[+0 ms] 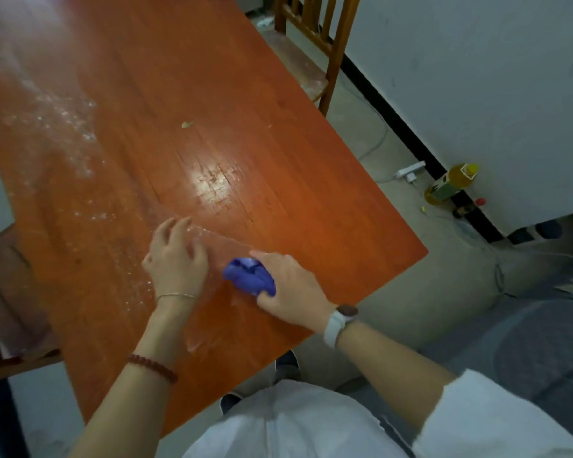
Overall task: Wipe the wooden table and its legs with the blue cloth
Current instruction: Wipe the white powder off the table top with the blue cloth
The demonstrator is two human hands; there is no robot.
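Dust streaks cover your long orange wooden table. Your right hand grips the bunched blue cloth and presses it on the tabletop near the close edge. Your left hand rests beside it, fingers loose and spread, holding nothing.

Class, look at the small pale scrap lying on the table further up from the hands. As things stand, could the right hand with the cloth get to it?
Probably yes. The right hand grips the blue cloth on the table, and only bare wood lies between it and the scrap; it would likely need a forward stretch.
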